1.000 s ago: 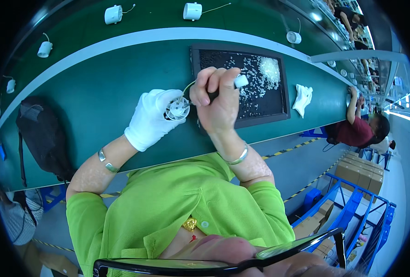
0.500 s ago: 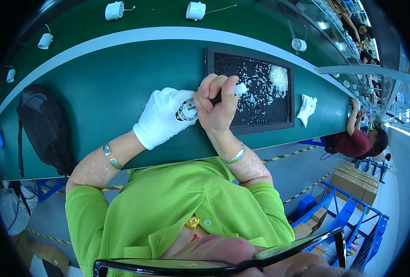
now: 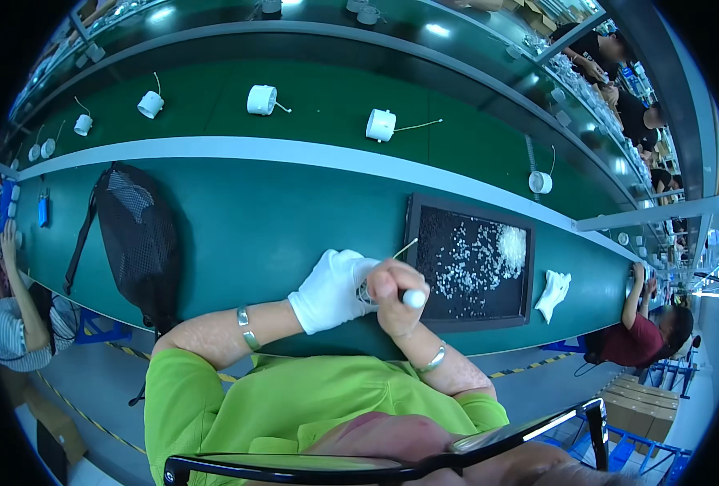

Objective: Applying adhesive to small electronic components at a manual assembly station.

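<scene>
My left hand [image 3: 327, 293], in a white glove, is closed around a white cylindrical housing [image 3: 365, 292], mostly hidden between my hands. A thin pale wire [image 3: 405, 249] sticks up beside it. Bare, my right hand [image 3: 393, 308] is wrapped around a hand tool whose white end [image 3: 413, 299] points toward me. The tool's working tip is hidden at the housing. Just right of my hands lies a black tray [image 3: 489, 324] with small loose black, white and clear pieces.
A black mesh bag [image 3: 136, 247] lies on the green bench at left. Right of the tray is a crumpled white glove [image 3: 552, 293]. Beyond a pale rail [image 3: 238, 147], white housings [image 3: 262, 100] with wires sit on a green belt. Co-workers sit at both ends.
The view has tilted up, showing more of the far side. My right hand has turned so the tool's white end faces me; its black handle is now hidden. The wire has come into sight.
</scene>
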The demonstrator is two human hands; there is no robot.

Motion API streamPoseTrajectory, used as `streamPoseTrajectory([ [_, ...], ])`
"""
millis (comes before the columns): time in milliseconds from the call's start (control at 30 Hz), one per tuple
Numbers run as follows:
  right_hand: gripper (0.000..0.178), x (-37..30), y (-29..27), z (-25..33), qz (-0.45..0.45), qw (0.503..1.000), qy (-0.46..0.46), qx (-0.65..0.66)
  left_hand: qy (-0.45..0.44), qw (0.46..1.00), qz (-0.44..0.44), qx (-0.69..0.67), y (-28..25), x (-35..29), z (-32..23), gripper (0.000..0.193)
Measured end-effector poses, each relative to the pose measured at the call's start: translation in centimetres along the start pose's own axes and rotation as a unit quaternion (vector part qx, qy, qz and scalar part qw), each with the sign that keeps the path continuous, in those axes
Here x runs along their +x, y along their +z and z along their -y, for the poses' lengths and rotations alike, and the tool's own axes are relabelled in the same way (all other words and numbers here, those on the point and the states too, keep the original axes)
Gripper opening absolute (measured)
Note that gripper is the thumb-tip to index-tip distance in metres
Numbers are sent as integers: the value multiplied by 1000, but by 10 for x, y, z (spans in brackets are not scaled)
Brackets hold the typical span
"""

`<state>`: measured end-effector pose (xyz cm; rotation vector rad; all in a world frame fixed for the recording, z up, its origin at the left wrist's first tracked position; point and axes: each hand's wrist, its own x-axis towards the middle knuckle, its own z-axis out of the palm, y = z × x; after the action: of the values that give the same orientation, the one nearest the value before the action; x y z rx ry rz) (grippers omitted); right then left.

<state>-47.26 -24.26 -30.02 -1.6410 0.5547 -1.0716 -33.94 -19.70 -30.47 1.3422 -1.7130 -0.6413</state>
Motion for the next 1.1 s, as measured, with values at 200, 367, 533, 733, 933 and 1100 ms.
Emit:
streamPoseTrajectory([
  [200,31,9,5,7,-6,998,1,-64,9,1000,-12,-27,8,3,11,22],
  [367,32,12,-9,-6,-7,997,19,-75,-2,1000,13,-23,3,16,4,22],
  [533,28,15,-22,18,-161,959,32,233,-51,998,26,17,14,9,6,41],
  [733,40,16,-60,34,-167,962,31,212,-60,995,84,-5,13,10,7,61],
  [933,42,14,-67,37,-181,961,40,206,-4,999,48,23,19,11,5,63],
  [1100,42,8,-84,32,-195,950,23,242,-14,997,66,33,16,14,0,65],
])
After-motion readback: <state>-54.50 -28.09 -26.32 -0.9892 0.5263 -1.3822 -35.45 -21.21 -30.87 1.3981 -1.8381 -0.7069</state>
